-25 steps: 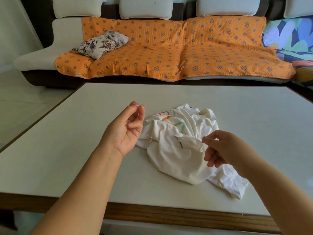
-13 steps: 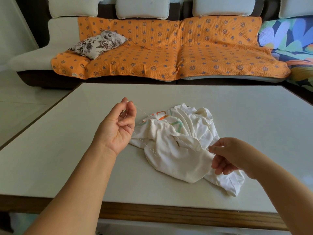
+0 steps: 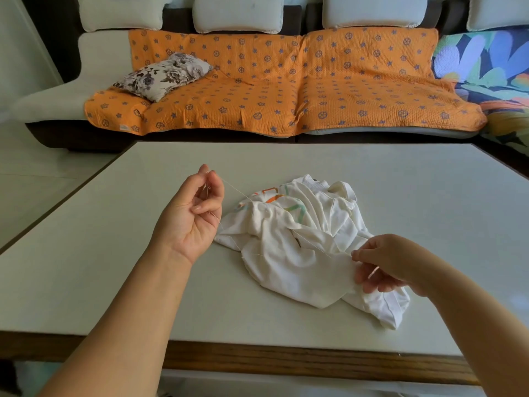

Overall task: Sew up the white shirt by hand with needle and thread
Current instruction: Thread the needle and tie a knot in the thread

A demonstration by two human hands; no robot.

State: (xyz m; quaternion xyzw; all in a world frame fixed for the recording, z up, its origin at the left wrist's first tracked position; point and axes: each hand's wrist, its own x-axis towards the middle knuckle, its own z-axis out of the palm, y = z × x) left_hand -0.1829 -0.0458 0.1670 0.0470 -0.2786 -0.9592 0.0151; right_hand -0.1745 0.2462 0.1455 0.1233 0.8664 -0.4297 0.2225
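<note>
The crumpled white shirt [image 3: 300,253] heaps up between my left hand [image 3: 194,213] and my right hand [image 3: 383,265], so a flat sweep across the middle of the table [image 3: 86,253] is blocked. The thread [image 3: 234,188] runs from my left fingertips down to the cloth and on to my right pinch, a thin line barring the air above the shirt. Bare tabletop lies left of my left forearm, beyond the shirt toward the sofa [image 3: 315,90], and at the far right.

Bare forearms showed behind the left hand [image 3: 197,216] and the right hand [image 3: 386,265]; the fingernails were short and plain.
</note>
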